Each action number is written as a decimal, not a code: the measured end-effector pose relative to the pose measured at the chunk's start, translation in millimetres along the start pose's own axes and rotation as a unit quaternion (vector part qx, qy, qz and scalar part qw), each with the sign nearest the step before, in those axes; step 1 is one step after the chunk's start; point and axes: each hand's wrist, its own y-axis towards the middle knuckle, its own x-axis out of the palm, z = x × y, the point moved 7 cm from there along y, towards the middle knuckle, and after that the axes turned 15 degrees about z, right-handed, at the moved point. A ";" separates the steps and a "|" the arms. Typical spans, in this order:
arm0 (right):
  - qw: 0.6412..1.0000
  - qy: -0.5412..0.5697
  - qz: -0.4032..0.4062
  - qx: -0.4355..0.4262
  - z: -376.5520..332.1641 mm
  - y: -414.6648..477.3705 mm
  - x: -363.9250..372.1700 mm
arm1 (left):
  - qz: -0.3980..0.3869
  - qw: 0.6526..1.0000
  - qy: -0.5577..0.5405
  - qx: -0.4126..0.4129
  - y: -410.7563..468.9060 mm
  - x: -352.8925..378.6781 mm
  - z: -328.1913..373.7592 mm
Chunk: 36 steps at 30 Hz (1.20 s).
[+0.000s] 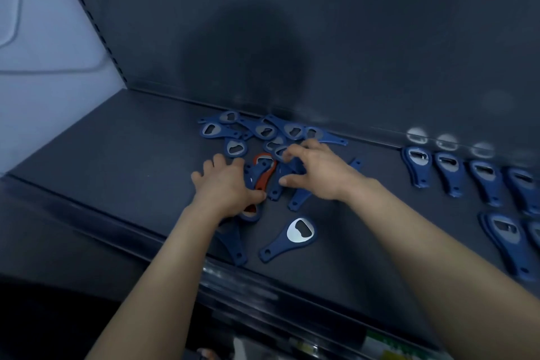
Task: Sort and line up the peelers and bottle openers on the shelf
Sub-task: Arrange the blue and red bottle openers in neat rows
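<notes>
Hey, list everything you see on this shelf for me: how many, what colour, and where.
shelf: one, dark grey, spans the view.
back wall: one, dark grey, behind the shelf.
loose bottle openers: jumbled pile, count unclear, blue with metal heads, middle, near the back wall.
red tool: one, red-orange, front of the pile; peeler or opener unclear.
stray bottle openers: two, blue, near the front edge, one partly under the left forearm.
lined-up bottle openers: at least six, blue, in rows at right.
left hand: thumb curled across the red tool's handle.
right hand: fingers curled over the pile; grip unclear.
</notes>
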 end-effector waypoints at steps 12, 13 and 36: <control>0.989 0.046 0.049 0.129 -2.4 7.7 3.6 | 0.028 0.944 -0.312 -0.102 -2.2 -8.4 -12.3; 0.991 0.033 0.039 0.127 -5.5 8.1 5.7 | 0.034 0.942 -0.315 -0.115 -3.1 -9.1 -15.0; 0.938 0.210 0.202 0.189 63.1 -23.4 -47.1 | 0.033 0.992 -0.117 0.022 -4.3 0.4 71.2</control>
